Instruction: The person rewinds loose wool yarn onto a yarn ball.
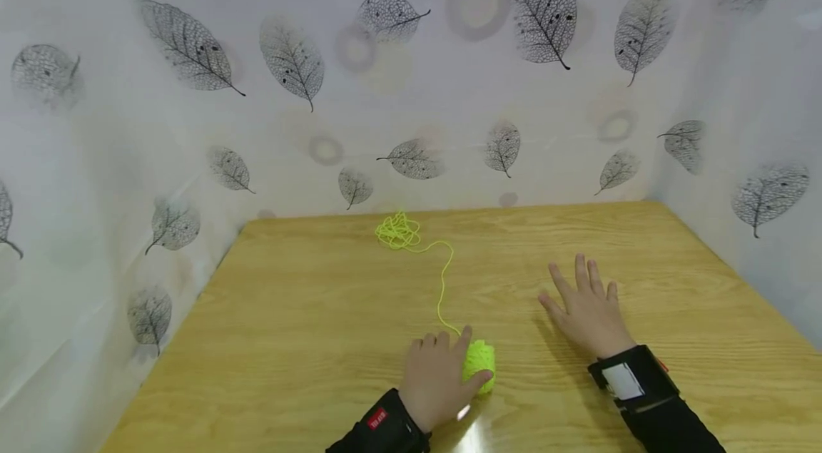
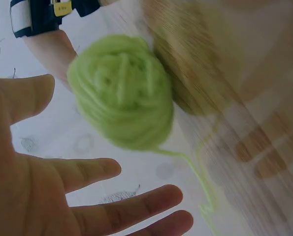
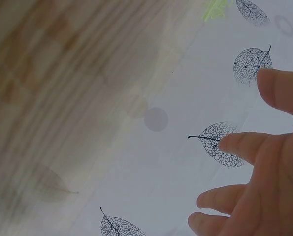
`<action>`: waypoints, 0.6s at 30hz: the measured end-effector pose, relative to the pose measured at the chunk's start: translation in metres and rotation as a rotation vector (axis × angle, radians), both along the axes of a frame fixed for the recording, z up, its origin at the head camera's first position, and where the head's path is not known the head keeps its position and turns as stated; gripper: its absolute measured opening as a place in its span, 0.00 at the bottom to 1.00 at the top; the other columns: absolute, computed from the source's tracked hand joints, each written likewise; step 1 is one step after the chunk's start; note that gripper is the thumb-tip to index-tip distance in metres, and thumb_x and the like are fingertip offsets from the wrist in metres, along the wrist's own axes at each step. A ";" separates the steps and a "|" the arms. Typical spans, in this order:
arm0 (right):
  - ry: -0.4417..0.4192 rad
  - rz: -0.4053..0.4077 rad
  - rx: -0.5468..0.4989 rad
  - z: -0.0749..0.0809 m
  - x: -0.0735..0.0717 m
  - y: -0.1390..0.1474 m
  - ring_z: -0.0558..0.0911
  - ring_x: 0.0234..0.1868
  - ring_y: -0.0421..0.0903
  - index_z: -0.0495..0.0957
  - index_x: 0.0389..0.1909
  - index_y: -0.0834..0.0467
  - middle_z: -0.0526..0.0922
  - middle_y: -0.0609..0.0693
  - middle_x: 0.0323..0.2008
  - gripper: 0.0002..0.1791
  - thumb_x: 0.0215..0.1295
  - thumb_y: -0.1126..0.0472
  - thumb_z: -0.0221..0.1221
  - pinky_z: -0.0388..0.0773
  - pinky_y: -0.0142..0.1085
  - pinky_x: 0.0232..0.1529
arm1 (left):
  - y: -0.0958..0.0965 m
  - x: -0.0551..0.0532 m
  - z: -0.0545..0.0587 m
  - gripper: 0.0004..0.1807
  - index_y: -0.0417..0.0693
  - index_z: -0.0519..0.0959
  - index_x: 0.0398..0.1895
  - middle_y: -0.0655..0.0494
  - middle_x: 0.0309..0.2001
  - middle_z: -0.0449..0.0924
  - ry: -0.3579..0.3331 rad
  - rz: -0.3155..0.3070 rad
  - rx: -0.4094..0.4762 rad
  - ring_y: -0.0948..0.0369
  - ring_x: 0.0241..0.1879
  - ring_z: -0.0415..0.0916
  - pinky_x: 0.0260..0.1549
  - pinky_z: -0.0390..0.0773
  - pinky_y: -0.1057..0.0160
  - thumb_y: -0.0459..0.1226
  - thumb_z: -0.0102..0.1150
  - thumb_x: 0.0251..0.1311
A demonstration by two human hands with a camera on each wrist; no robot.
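A ball of neon yellow-green yarn (image 1: pixel 479 366) sits near the front of the wooden table. My left hand (image 1: pixel 439 376) is right beside it on the left, its thumb overlapping the yarn in the head view. From the left wrist, the yarn ball (image 2: pixel 120 93) shows in front of the spread, fairly straight fingers (image 2: pixel 136 206). Further right, my right hand (image 1: pixel 591 314) is held over the table with fingers spread and nothing in them. One strand (image 1: pixel 443 282) runs from the ball to a loose tangle of the same yarn (image 1: pixel 397 232) at the back edge.
The wooden table (image 1: pixel 308 310) ends at a pale curtain (image 1: pixel 424 103) printed with dark leaves, which closes in the back and both sides. A black band (image 1: pixel 632 378) is strapped round each wrist.
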State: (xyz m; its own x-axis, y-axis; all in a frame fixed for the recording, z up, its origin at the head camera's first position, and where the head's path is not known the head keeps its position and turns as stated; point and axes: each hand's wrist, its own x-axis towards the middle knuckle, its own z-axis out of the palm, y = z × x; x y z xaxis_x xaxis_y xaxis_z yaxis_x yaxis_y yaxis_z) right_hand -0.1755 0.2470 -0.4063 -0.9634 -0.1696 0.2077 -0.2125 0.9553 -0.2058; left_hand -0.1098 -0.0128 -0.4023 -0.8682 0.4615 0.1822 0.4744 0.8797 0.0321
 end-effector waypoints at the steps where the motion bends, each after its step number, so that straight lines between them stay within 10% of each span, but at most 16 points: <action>1: 0.003 0.000 0.001 0.000 0.000 0.000 0.40 0.64 0.74 0.56 0.67 0.65 0.41 0.79 0.65 0.37 0.69 0.42 0.44 0.41 0.76 0.52 | 0.003 0.001 0.000 0.37 0.52 0.70 0.61 0.48 0.38 0.78 -0.014 -0.006 0.001 0.53 0.37 0.74 0.34 0.74 0.57 0.65 0.39 0.58; 8: 0.014 0.001 0.011 -0.002 -0.001 -0.002 0.39 0.64 0.73 0.56 0.67 0.65 0.42 0.78 0.66 0.37 0.69 0.41 0.43 0.41 0.75 0.53 | 0.018 0.004 -0.003 0.37 0.52 0.70 0.61 0.47 0.39 0.79 -0.092 -0.054 -0.021 0.54 0.33 0.75 0.30 0.76 0.61 0.66 0.40 0.57; 18: 0.054 0.029 0.013 0.000 -0.002 -0.007 0.44 0.64 0.73 0.58 0.66 0.66 0.45 0.78 0.65 0.35 0.68 0.44 0.47 0.44 0.74 0.53 | 0.017 0.003 -0.010 0.19 0.51 0.75 0.41 0.56 0.24 0.69 -0.013 -0.144 0.100 0.64 0.18 0.64 0.08 0.62 0.71 0.48 0.63 0.47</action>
